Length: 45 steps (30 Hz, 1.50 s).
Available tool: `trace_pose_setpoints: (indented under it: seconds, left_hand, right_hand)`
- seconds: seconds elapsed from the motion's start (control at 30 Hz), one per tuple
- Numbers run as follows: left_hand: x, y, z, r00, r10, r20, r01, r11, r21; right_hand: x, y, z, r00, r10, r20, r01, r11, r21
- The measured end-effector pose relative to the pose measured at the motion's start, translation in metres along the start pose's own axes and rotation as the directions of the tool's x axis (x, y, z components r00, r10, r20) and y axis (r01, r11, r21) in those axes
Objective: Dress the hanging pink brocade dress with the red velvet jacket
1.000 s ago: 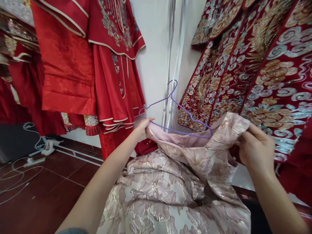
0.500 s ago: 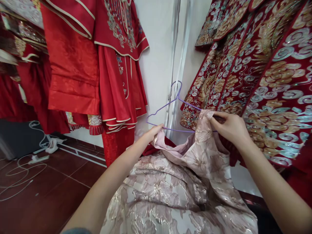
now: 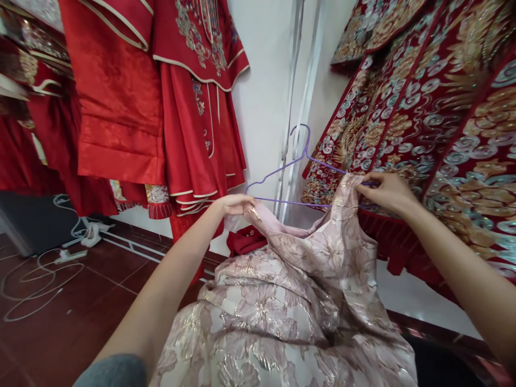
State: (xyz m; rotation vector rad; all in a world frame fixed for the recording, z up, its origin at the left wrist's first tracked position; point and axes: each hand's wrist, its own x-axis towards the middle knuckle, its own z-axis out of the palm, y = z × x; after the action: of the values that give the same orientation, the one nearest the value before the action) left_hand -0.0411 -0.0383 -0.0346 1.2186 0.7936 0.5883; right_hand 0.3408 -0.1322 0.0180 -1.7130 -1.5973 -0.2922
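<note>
A sleeveless pink dress (image 3: 262, 312) with shiny metallic flowers hangs between my hands and spreads out toward me. My left hand (image 3: 237, 204) pinches its left shoulder strap close to the lower left corner of a purple wire hanger (image 3: 282, 201). At the other strap, my right hand (image 3: 387, 191) is closed with thumb and fingers on the cloth. The hanger's right arm runs into that strap, and its end is hidden there. Its left end shows outside the left strap. The hook stands up in front of the wall, touching nothing that I can make out.
Red garments (image 3: 193, 123) with pale piping hang at the left. Embroidered dark red garments (image 3: 423, 118) hang at the right. White metal poles (image 3: 296, 97) stand by the wall. White cables (image 3: 44, 279) and a power strip (image 3: 71, 256) lie on the tiled floor at left.
My left hand has moved left with its strap, and the neckline is stretched wider. The hanger and right strap sit slightly higher and further right in view.
</note>
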Motion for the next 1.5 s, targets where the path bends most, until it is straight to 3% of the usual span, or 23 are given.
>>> trace_pose_setpoints:
  seconds: [0.07, 0.2, 0.3, 0.47, 0.6, 0.73, 0.83, 0.93, 1.07, 1.13, 1.23, 1.33, 1.43, 1.5]
  left_hand:
    - [0.0, -0.009, -0.017, 0.989, 0.013, -0.144, -0.018, 0.999, -0.031]
    - [0.014, -0.018, -0.033, 0.9, 0.049, -0.433, -0.08, 0.995, -0.054]
    - [0.029, -0.011, -0.032, 0.845, 0.14, -0.515, -0.178, 0.984, -0.025]
    - [0.051, 0.011, -0.024, 0.7, 0.305, -0.646, -0.321, 0.942, 0.097]
    - [0.065, 0.026, -0.007, 0.621, 0.424, -0.66, -0.389, 0.897, 0.21]
    - [0.066, 0.034, 0.005, 0.6, 0.544, -0.586, -0.421, 0.838, 0.347]
    - [0.058, 0.035, -0.001, 0.594, 0.427, -0.682, -0.478, 0.869, 0.128]
    - [0.05, 0.036, -0.014, 0.65, 0.225, -0.726, -0.445, 0.887, -0.124]
    - [0.047, 0.038, -0.016, 0.738, 0.268, -0.619, -0.466, 0.866, -0.181]
    - [0.047, 0.04, -0.012, 0.755, 0.302, -0.582, -0.475, 0.864, -0.168]
    - [0.047, 0.044, -0.004, 0.758, 0.36, -0.545, -0.448, 0.893, -0.034]
    - [0.05, 0.051, 0.002, 0.725, 0.496, -0.478, -0.463, 0.865, 0.195]
    - [0.052, 0.057, 0.009, 0.682, 0.624, -0.381, -0.425, 0.763, 0.487]
    - [0.05, 0.06, 0.014, 0.66, 0.704, -0.262, -0.38, 0.614, 0.692]
  right_hand:
    - [0.007, 0.004, -0.001, 1.0, 0.003, -0.003, -0.003, 1.0, -0.015]
    - [0.014, 0.008, -0.004, 1.0, 0.003, -0.023, -0.005, 0.997, -0.078]
    - [0.015, 0.008, -0.006, 1.0, -0.007, -0.019, 0.005, 0.995, -0.104]
    - [0.015, 0.005, -0.008, 1.0, 0.018, -0.016, -0.02, 0.992, -0.126]
    - [0.014, 0.0, -0.01, 1.0, 0.001, -0.002, -0.001, 0.987, -0.16]
    - [0.011, -0.005, -0.014, 0.998, -0.05, 0.043, 0.058, 0.976, -0.21]
    - [0.01, -0.006, -0.015, 0.995, -0.068, 0.076, 0.084, 0.967, -0.241]
    - [0.01, -0.004, -0.011, 0.994, -0.091, 0.056, 0.101, 0.971, -0.216]
    - [0.012, 0.001, -0.004, 0.995, -0.089, 0.045, 0.096, 0.979, -0.18]
    - [0.012, 0.003, -0.002, 0.995, -0.085, 0.047, 0.092, 0.98, -0.174]
    - [0.012, 0.005, 0.001, 0.993, -0.088, 0.074, 0.099, 0.983, -0.152]
    - [0.01, 0.005, 0.006, 0.978, -0.114, 0.178, 0.138, 0.982, -0.132]
    - [0.008, 0.003, 0.007, 0.962, -0.139, 0.234, 0.183, 0.966, -0.181]
    - [0.008, 0.002, 0.005, 0.954, -0.161, 0.251, 0.224, 0.943, -0.245]
